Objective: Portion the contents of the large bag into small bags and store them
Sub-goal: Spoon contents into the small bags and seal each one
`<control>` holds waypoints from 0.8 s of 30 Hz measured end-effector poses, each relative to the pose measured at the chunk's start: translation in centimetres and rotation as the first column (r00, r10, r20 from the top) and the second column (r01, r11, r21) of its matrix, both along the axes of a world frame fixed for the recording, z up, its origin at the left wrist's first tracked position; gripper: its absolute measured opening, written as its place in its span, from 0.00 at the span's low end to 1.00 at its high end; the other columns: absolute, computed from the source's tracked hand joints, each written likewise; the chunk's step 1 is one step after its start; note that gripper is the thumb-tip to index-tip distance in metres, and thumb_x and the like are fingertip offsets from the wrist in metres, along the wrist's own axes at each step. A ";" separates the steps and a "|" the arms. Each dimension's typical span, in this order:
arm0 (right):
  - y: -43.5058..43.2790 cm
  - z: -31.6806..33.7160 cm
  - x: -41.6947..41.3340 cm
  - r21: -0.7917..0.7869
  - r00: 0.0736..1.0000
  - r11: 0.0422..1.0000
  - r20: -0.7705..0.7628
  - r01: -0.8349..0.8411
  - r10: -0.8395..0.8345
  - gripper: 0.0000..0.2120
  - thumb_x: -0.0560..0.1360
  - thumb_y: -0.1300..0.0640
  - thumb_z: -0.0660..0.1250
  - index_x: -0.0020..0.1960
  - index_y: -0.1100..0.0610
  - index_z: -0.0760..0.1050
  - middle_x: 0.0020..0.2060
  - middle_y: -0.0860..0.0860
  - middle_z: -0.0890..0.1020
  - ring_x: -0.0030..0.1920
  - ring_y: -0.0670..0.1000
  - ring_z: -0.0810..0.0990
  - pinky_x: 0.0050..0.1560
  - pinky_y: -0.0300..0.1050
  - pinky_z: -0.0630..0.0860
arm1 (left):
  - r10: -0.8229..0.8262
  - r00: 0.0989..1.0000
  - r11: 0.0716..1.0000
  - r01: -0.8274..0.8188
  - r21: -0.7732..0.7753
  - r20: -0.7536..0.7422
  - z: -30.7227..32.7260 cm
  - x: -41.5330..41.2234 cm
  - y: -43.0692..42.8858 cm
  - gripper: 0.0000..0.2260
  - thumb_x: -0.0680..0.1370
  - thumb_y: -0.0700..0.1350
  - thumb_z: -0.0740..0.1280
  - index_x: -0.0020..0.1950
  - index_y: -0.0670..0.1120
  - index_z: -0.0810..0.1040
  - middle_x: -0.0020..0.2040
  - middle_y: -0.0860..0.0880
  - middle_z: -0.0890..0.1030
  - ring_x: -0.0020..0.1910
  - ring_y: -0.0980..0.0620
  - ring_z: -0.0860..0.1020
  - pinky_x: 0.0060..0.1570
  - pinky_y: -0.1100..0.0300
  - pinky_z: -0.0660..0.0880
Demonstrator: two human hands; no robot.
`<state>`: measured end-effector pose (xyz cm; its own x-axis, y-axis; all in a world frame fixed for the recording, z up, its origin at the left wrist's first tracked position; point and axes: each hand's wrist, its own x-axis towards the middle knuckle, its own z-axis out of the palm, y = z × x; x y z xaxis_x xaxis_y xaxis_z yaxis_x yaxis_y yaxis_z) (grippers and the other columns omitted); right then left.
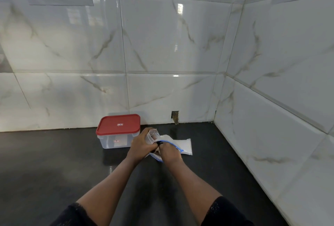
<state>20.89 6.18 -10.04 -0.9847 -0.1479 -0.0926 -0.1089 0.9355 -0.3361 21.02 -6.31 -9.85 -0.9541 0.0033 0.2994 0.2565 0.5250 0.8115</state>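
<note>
My left hand (143,143) grips a small clear bag (152,135), held upright with its mouth showing. Just to its right, my right hand (169,150) has its fingers curled into the blue-edged mouth of the large zip bag (181,145), which lies flat on the black counter (72,168) with white contents inside. A small dark thing sits between the two hands at the zip line; I cannot tell what it is. Behind my left hand stands a clear plastic box with a red lid (118,123), closed.
White marble-look tiled walls close off the back and the right side and meet in a corner at the far right. A small hole in the wall (175,116) sits just above the counter behind the bags. Bare black counter stretches left and toward me.
</note>
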 end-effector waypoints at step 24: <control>-1.4 1.2 0.7 -0.538 0.850 0.658 0.354 0.527 -0.391 0.17 0.83 0.60 0.51 0.69 0.61 0.68 0.66 0.55 0.73 0.66 0.52 0.72 0.59 0.32 0.67 | -0.041 0.999 0.998 0.041 -0.056 0.000 0.2 -0.5 0.3 0.28 0.60 0.59 0.65 0.58 0.50 0.73 0.50 0.55 0.78 0.50 0.54 0.77 0.53 0.58 0.75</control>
